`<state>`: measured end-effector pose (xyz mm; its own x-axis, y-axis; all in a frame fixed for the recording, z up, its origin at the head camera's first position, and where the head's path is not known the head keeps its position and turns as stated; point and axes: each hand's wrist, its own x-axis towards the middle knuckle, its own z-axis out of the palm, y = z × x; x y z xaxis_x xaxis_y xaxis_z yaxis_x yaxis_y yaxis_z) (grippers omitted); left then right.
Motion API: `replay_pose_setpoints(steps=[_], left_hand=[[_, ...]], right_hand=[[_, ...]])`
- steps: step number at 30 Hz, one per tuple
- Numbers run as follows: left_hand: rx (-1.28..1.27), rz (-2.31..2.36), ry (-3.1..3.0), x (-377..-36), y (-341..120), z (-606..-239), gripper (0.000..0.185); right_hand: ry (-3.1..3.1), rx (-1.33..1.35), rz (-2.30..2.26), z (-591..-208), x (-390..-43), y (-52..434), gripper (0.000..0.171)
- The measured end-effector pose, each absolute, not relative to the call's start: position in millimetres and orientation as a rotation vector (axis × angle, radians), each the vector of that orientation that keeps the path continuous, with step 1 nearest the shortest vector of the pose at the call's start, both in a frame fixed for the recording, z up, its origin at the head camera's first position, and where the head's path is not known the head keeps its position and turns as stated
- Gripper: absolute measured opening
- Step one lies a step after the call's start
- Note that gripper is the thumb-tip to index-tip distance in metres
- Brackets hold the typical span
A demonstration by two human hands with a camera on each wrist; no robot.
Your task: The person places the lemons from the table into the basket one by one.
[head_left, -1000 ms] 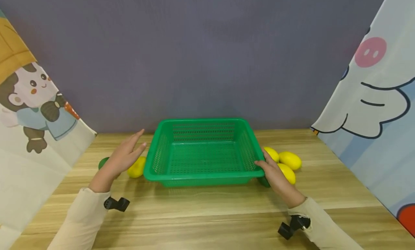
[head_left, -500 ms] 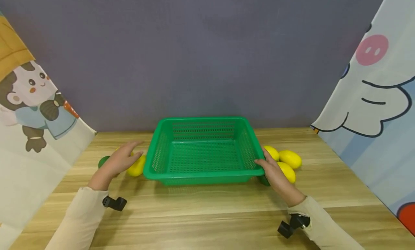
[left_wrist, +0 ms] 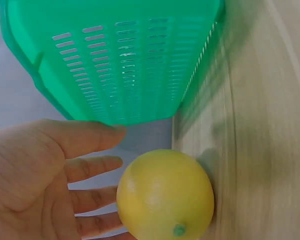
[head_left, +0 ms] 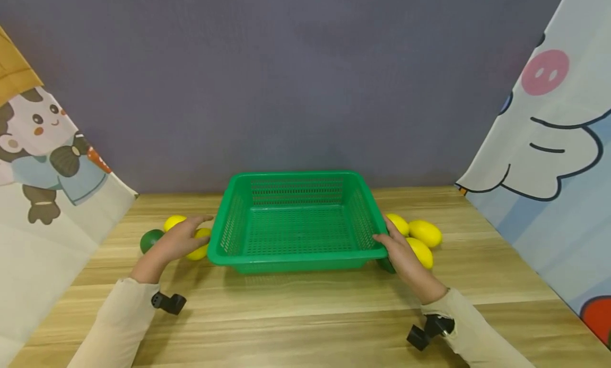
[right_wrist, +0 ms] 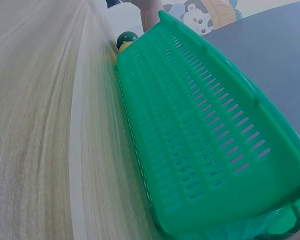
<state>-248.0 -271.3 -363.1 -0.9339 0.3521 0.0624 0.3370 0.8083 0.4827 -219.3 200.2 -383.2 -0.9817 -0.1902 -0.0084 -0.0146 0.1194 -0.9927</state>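
Note:
A green plastic basket [head_left: 296, 259] with slotted sides stands on the table. My right hand [head_left: 406, 259] grips its right rim, thumb over the edge and fingers outside. My left hand [head_left: 179, 242] is beside the basket's left wall, its fingers extended over a lemon [left_wrist: 165, 195]. In the left wrist view the straight fingertips reach behind that lemon, and the thumb [left_wrist: 85, 137] stands apart, close to the basket. A second lemon [head_left: 174, 222] and a dark green round fruit [head_left: 151, 239] lie left of this hand.
Several lemons [head_left: 426, 234] cluster right of my right hand. Partly hidden beneath the basket's right rim is a dark green thing [head_left: 387, 266]. A grey wall [head_left: 305, 81] rises behind the wooden table [head_left: 296, 320], with cartoon-print curtains [head_left: 563, 161] at both sides.
My left hand has come down, its fingers lowering over the lemon beside the basket. The lemon behind it now shows more fully. My right hand keeps its hold and the basket stays in place.

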Motion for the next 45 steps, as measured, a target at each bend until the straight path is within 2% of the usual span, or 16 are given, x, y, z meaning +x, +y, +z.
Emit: replay_pose_setpoints(steps=[29,38,45], left_hand=[[0.458,0.678,2.962,-264.5,-261.3,-379.1,0.056],[0.478,0.717,3.014,-265.3,-259.1,-369.3,0.053],[0.462,0.727,3.042,-264.4,-257.0,-351.3,0.058]], right_hand=[[2.242,-0.244,-1.95,-378.4,-248.0,212.3,0.065],[2.224,-0.241,-1.944,-373.6,-253.5,215.0,0.065],[2.225,-0.242,-1.932,-371.0,-257.9,218.1,0.065]])
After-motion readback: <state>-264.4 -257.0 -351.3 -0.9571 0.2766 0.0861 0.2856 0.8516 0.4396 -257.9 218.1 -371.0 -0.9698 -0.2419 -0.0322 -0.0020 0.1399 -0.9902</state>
